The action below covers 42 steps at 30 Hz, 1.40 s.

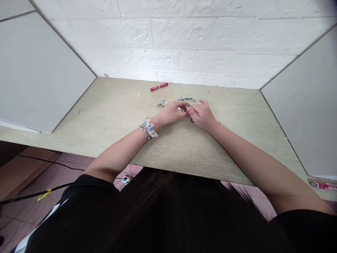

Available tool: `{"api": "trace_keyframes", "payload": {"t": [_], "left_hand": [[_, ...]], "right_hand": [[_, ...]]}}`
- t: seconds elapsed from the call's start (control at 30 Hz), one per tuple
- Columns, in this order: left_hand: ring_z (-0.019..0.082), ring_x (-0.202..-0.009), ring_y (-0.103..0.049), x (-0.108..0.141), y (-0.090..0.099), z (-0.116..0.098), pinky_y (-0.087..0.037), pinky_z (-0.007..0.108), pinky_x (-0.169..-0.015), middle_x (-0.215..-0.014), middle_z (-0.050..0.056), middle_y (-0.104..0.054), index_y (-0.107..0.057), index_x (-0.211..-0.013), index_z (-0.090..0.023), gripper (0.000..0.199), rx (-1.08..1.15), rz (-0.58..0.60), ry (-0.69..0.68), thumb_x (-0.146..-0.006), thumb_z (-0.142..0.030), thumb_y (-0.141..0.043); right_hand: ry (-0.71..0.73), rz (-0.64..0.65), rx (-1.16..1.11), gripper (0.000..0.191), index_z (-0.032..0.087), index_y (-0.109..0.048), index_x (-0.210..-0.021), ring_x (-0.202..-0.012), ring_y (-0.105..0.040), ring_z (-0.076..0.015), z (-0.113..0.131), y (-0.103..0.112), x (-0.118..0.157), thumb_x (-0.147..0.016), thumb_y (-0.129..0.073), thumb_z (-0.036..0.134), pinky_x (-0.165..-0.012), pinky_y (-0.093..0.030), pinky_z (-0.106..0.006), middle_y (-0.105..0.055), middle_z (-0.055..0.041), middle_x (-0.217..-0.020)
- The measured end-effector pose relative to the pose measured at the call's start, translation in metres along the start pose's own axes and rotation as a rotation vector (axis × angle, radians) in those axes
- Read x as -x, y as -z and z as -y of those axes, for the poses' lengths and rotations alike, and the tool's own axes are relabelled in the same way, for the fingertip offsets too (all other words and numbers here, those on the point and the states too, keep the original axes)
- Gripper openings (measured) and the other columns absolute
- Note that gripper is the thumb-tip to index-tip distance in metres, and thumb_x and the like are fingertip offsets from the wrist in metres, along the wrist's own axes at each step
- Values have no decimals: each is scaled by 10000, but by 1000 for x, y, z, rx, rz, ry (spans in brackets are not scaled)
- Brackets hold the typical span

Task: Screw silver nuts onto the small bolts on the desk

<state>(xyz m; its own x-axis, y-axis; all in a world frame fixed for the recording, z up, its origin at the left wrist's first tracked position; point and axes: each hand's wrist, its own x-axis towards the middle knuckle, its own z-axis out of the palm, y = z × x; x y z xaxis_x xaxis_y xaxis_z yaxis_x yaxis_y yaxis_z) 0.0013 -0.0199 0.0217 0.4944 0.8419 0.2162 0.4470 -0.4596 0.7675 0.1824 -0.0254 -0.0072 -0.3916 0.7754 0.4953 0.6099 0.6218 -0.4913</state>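
You have two hands (171, 113), one scrunchie (149, 127), one chain bracelet (143, 131), one red tube (158, 87), one red-and-white cylinder (325, 186), at least two loose nuts (163, 99), and bolts (187, 98) bunched too closely to count.

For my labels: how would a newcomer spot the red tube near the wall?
Follow the pale tabletop to the white wall. Just short of it, beyond the left hand, lies a slim tube with a silvery middle band. Its red colour sets it apart from the silvery nut and bolt nearby.
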Motion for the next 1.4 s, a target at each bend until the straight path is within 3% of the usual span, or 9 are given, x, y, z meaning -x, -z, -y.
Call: {"api": "trace_keyframes", "payload": {"t": [0.6, 0.77, 1.0, 1.4], "left_hand": [[172, -990, -678, 2, -2, 1, -493, 290, -919, -1054, 36, -762, -719, -1115, -183, 298, -108, 5, -23, -852, -232, -587], [194, -993, -682, 4, -2, -3, -496, 311, -901, -1070, 48, -759, -682, -1180, -197, 331, -244, 46, -49, -873, -230, -564], [201, -941, -684, 3, -4, -5, -500, 307, -836, -1034, 69, -752, -687, -1089, -179, 255, -438, 101, -97, -891, -264, -549], [202, -963, -690, 4, 1, -6, -501, 310, -864, -1060, 55, -762, -699, -1143, -195, 302, -340, 68, -56, -878, -239, -562]], "right_hand": [[-13, 8, -14, 487, 224, -405, -631, -604, -529, -163, 0, 0, 0, -997, -299, 528, -1098, -345, -535, -547, 19, -544], [-6, 16, -6, 484, 222, -455, -632, -625, -541, -170, -1, -1, 0, -995, -312, 508, -1097, -343, -538, -572, 12, -555], [28, 23, 26, 522, 226, -519, -654, -646, -559, -172, -5, -2, 0, -1009, -275, 521, -1044, -388, -464, -636, -2, -618], [11, 19, 28, 356, 224, -462, -622, -586, -479, -152, -2, -2, 0, -937, -407, 380, -1019, -403, -446, -562, 22, -572]]}}
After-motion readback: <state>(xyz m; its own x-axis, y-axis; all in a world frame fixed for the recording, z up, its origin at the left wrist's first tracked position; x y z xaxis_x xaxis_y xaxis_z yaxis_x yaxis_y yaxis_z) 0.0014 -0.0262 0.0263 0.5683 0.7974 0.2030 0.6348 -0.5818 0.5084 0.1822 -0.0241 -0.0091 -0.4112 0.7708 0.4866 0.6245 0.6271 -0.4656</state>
